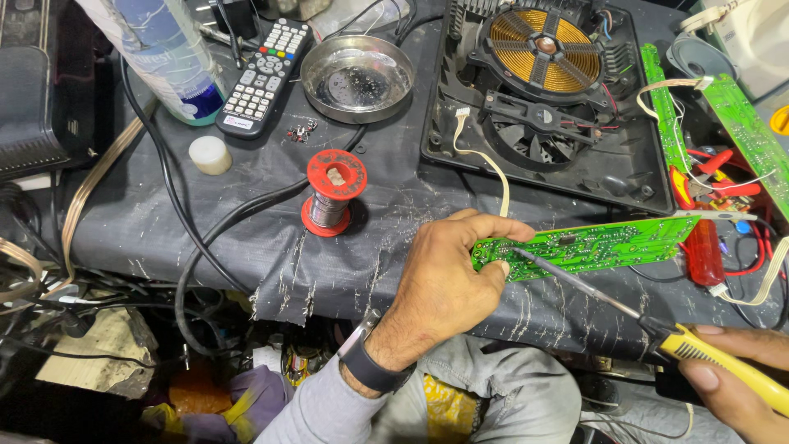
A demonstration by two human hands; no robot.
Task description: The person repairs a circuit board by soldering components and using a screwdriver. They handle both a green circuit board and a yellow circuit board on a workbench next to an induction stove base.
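The left hand pinched the long green circuit board at its end while the right hand gripped the yellow-handled soldering iron, whose tip best stayed steady on one joint.

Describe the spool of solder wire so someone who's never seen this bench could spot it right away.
Start at the opened induction cooker with its copper coil at the top of the black-covered bench, then look left past the steel bowl. Just below that bowl stands the solder spool, above the left hand. It is the only red reel there, wound with grey wire, unlike the white cap beside it.
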